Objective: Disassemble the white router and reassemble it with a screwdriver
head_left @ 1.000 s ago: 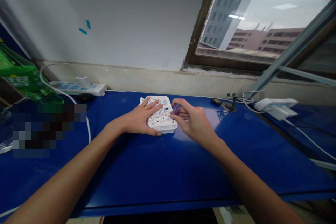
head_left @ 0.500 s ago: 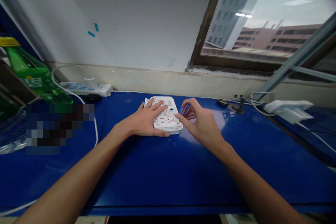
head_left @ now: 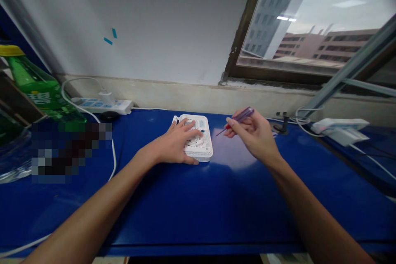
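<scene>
A white plastic device (head_left: 204, 142), router-like, lies flat on the blue table with its vented, labelled face up. My left hand (head_left: 176, 142) rests across its left part, fingers spread over the vents and thumb along the near edge; the palm hides some of that face. To the right of the device, my right hand (head_left: 255, 134) is closed around a screwdriver (head_left: 243, 114) with a translucent purple handle and a red collar. Its thin shaft points down and left, the tip apart from the device.
On the left stand a green bottle (head_left: 40, 86), a power strip (head_left: 120, 106) with a plugged-in charger, and a white cable (head_left: 114, 148). A small black stand (head_left: 283, 126) and another white power strip (head_left: 343, 126) are at the right. Behind the blue table (head_left: 192, 206) is a wall with a window.
My right hand has moved right and slightly up, away from the device, and the screwdriver's shaft now shows. My left hand stays on the device, which has shifted slightly.
</scene>
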